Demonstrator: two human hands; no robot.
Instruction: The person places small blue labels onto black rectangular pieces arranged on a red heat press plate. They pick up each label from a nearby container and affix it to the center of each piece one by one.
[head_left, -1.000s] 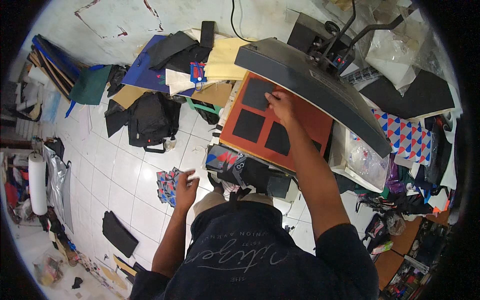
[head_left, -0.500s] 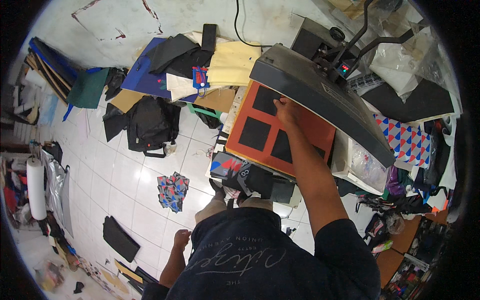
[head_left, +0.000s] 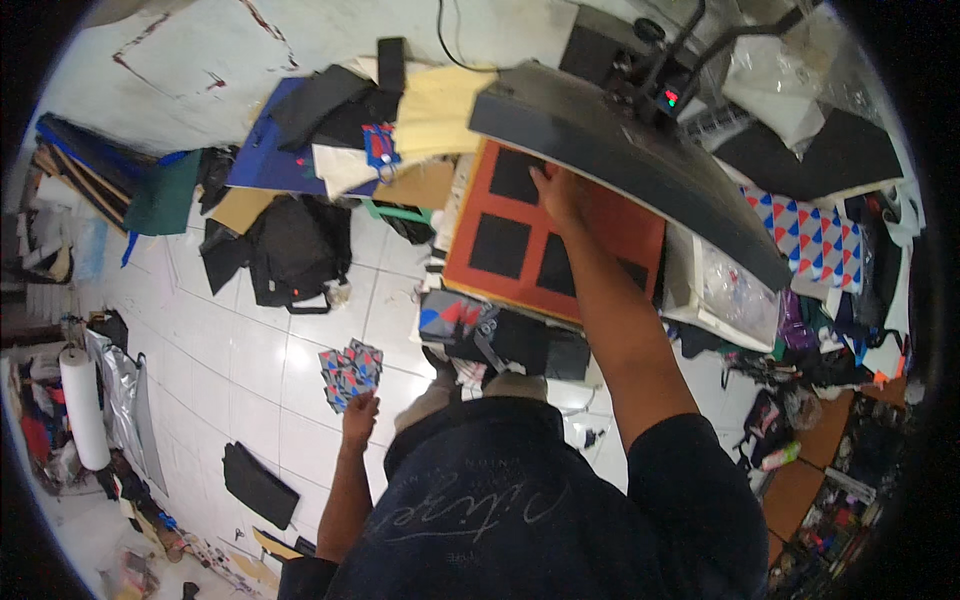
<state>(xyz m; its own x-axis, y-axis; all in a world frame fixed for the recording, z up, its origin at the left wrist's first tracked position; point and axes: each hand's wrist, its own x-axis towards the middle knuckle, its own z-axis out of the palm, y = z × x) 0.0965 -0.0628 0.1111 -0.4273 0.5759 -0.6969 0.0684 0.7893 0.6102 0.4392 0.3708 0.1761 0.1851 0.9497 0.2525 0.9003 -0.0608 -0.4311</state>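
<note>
1. While the person stands over the white tiled floor (head_left: pixel 250 350), the left hand (head_left: pixel 358 420) hangs low at their side, its fingers closed on a small fan of patterned fabric pieces (head_left: pixel 350 373) in red, blue and white. The pieces stick up and away from the fingers, towards the heat press.
2. Those pieces look thin, light and floppy (a pinch at one shared edge, as here, seems the sensible grip), and a loose stack like this could easily slide apart.
3. Just beyond the left fingers, further out on the floor, lies a black bag (head_left: pixel 295 250).
4. The right hand (head_left: pixel 556 192) reaches under the raised upper plate (head_left: pixel 640 170) of the press, palm down on the orange pad (head_left: pixel 620 225). Whether its fingers are spread or together I cannot tell.
5. Beside those fingers sit black square patches (head_left: pixel 499 246), flat on the pad. They are probably thin and limp, best lifted by a corner. Being square, they show no clear long axis; their edges run parallel to the pad's.
</note>
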